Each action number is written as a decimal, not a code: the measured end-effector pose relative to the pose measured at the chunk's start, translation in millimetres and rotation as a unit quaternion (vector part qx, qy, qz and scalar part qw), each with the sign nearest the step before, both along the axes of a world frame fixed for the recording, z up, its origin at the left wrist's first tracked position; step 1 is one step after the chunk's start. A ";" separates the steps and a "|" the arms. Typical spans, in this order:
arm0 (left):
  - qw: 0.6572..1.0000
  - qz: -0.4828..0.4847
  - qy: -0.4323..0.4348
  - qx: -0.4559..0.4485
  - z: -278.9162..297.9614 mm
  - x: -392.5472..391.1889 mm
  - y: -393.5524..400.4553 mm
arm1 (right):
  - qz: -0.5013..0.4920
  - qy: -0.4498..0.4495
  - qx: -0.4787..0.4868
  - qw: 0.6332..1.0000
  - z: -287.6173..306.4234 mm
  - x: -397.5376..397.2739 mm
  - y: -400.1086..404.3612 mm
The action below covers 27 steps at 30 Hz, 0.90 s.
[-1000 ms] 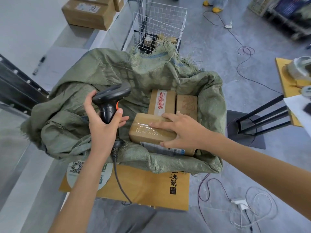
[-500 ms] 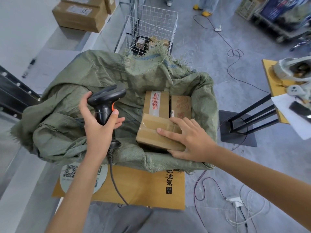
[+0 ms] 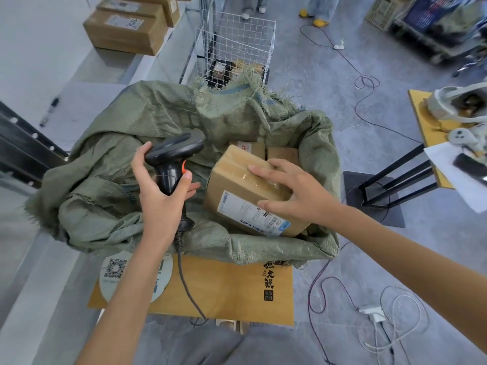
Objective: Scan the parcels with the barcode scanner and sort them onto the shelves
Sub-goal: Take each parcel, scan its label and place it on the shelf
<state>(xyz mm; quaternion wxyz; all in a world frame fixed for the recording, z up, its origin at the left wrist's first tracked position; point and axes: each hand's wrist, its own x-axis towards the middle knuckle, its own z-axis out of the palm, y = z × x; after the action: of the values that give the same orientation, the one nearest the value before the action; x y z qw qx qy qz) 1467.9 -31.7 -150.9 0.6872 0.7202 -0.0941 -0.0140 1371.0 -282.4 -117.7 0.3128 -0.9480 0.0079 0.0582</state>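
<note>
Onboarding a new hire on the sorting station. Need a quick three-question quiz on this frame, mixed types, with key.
1. True or false: the left hand holds the scanner.
2. Multiple choice: where is the shipping label on the parcel that the right hand grips?
A. on the side facing the camera
B. hidden underneath
C. there is no label
3. Fill in: the parcels lie in a green woven ____.

Key:
1. True; its fingers wrap the handle.
2. A; the white label with its barcode faces the camera.
3. Sack.
</note>
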 end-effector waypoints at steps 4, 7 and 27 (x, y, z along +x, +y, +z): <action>1.000 0.006 -0.009 0.019 2.8 -0.7 -1.8 | 0.057 -0.021 -0.084 0.995 -7.3 -0.6 20.2; 0.998 0.018 -0.015 0.052 0.9 1.1 -0.6 | 0.071 -0.019 -0.099 0.992 -12.7 3.9 31.6; 0.988 -0.075 0.026 0.132 6.9 7.5 -9.5 | -0.098 0.313 -0.132 0.935 -82.5 95.9 -26.9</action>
<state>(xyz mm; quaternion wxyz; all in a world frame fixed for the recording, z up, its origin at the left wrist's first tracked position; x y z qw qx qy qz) 1475.5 -41.2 -144.0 0.5850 0.7950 -0.1278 -0.0967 1466.9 -309.3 -200.2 0.1708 -0.9091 0.2060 0.3192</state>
